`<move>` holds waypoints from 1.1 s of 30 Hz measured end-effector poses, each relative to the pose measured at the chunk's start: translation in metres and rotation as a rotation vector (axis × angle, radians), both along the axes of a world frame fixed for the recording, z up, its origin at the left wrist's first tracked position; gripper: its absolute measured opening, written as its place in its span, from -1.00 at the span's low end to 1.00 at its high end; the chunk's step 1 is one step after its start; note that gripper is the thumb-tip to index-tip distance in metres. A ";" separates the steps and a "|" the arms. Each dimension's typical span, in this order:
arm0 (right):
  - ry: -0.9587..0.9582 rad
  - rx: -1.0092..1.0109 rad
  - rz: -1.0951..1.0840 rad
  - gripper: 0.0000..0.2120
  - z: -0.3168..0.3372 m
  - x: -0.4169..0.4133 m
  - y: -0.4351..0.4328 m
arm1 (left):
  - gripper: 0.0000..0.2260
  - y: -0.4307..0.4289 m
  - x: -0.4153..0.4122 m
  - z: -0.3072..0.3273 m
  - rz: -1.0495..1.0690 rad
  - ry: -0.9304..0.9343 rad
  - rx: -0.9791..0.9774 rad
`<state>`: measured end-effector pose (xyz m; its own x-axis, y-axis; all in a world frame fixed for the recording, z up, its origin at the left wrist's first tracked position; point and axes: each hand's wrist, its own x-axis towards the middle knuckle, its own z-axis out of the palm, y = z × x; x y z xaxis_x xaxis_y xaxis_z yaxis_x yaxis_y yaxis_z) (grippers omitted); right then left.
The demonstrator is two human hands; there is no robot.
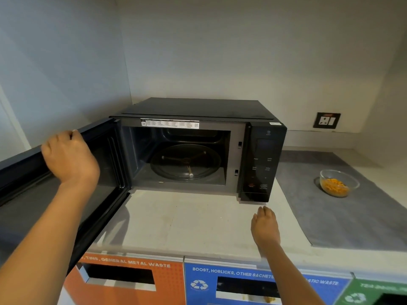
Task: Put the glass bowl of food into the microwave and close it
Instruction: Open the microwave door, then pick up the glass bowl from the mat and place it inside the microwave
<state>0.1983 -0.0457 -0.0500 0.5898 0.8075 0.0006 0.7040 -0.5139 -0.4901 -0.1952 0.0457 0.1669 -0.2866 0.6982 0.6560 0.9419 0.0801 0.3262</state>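
A black microwave (262, 164) stands in the counter's back corner with its door (24, 172) swung wide to the left. Inside, a bare glass turntable (186, 162) shows. My left hand (70, 158) rests on the door's top edge, fingers curled over it. My right hand (265, 226) hovers flat above the counter in front of the control panel, holding nothing. The glass bowl (338, 182) with orange-yellow food sits on a grey mat (343, 219) to the right of the microwave, well away from both hands.
A white counter (180, 223) spreads before the microwave. Below its front edge are waste bin panels: orange (132, 287), blue (231, 285) and green (374, 293). A wall socket (326, 120) sits at the back right. Walls close in at the left and behind.
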 end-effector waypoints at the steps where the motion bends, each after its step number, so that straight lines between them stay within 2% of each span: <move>1: 0.004 -0.010 -0.006 -0.45 0.001 0.000 -0.001 | -0.61 0.006 -0.001 0.000 -0.012 -0.036 -0.014; 3: -0.051 -0.014 0.004 -0.47 0.004 0.000 -0.001 | -0.61 0.017 -0.005 -0.002 -0.017 -0.085 -0.015; 5: -0.044 0.096 0.028 -0.55 0.004 0.001 0.002 | -0.64 0.033 -0.014 -0.012 0.050 -0.032 0.027; 7: 0.088 0.170 -0.004 -0.58 0.010 0.001 0.000 | -0.63 0.052 -0.021 -0.028 0.054 -0.019 0.018; 10: 0.328 0.248 -0.056 -0.54 0.019 0.006 -0.004 | -0.55 0.067 -0.010 -0.045 -0.035 -0.182 0.093; 13: 0.479 0.417 -0.105 -0.60 0.032 0.021 -0.009 | -0.66 0.033 0.049 -0.029 -0.184 -0.306 0.195; 16: 0.363 0.557 -0.241 -0.74 0.052 0.052 -0.009 | -0.71 -0.021 0.115 -0.009 -0.340 -0.382 0.193; 19: 0.357 0.686 -0.320 -0.85 0.071 0.095 -0.012 | -0.76 -0.060 0.185 -0.016 -0.573 -0.416 0.079; 22: 0.297 0.741 -0.316 -0.87 0.081 0.146 -0.017 | -0.78 -0.079 0.255 -0.033 -0.821 -0.473 -0.053; 26: 0.204 0.728 -0.353 -0.78 0.082 0.224 -0.019 | -0.80 -0.085 0.359 -0.062 -1.006 -0.547 -0.214; 29: 0.165 0.662 -0.361 -0.55 0.074 0.273 -0.018 | -0.75 -0.075 0.441 -0.081 -1.041 -0.606 -0.417; 33: 0.240 0.600 -0.290 -0.29 0.060 0.319 -0.011 | -0.70 -0.044 0.534 -0.102 -1.025 -0.674 -0.603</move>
